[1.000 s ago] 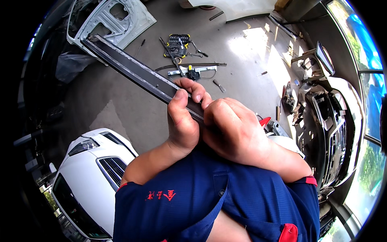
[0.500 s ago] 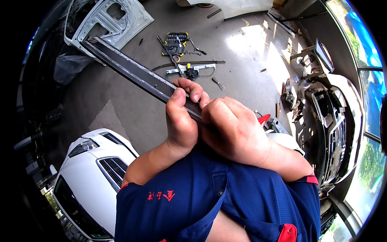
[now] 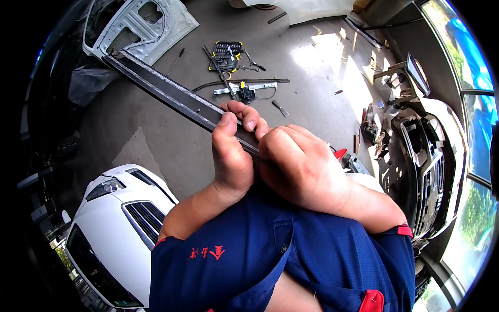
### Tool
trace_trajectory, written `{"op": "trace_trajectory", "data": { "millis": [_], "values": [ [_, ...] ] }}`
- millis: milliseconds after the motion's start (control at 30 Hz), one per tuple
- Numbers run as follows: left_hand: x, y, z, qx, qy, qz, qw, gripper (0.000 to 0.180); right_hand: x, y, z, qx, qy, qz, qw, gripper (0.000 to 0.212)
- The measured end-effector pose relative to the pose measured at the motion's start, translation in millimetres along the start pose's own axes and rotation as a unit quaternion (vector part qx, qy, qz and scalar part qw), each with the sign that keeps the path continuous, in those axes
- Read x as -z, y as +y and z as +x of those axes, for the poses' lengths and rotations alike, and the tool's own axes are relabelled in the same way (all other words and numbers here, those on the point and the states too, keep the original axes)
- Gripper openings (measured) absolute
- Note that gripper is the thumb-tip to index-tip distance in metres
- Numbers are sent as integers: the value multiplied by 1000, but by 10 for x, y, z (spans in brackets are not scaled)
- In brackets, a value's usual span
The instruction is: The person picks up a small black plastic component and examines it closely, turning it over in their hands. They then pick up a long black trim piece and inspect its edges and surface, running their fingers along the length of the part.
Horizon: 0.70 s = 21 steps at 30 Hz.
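A long black car trim strip [image 3: 176,98] slants from the far left down to my chest, its grey, scuffed edge lines running lengthwise. My left hand [image 3: 234,151] is closed round it near its close end, thumb on one edge and fingertips over the other. Right beside it, my right hand [image 3: 306,169] is curled in a fist at that same end, with the strip running in under its fingers. The strip's near tip and the right fingertips are hidden behind the knuckles.
On the floor ahead lie an open tool case [image 3: 226,56], a window regulator [image 3: 247,92] and a scraper [image 3: 280,108]. A bare white door panel [image 3: 161,39] is at the far left. A white car [image 3: 112,234] stands left; a detached bumper [image 3: 455,156] stands right.
Both hands keep their grip on the trim strip, which has barely shifted. The surroundings have moved slightly in the picture.
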<state>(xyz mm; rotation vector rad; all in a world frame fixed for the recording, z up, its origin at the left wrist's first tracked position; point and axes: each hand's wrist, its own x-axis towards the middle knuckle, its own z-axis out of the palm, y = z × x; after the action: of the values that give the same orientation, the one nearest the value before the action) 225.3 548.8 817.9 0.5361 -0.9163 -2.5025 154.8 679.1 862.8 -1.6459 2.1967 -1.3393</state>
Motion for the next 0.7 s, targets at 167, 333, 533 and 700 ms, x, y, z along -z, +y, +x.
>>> {"op": "trace_trajectory", "data": {
  "millis": [167,333,533,700],
  "values": [
    [-8,27,36,-7,-7,4,1000,41,-7,-12,12,-10,47,31,998,30],
    [-32,61,53,-24,-22,15,999,29,-33,62,59,24,51,48,997,30],
    [13,12,53,-9,-6,7,1000,29,9,50,44,-7,-15,13,1000,30],
    [4,37,94,9,3,-40,999,41,-26,77,80,28,59,49,997,30]
  ]
}}
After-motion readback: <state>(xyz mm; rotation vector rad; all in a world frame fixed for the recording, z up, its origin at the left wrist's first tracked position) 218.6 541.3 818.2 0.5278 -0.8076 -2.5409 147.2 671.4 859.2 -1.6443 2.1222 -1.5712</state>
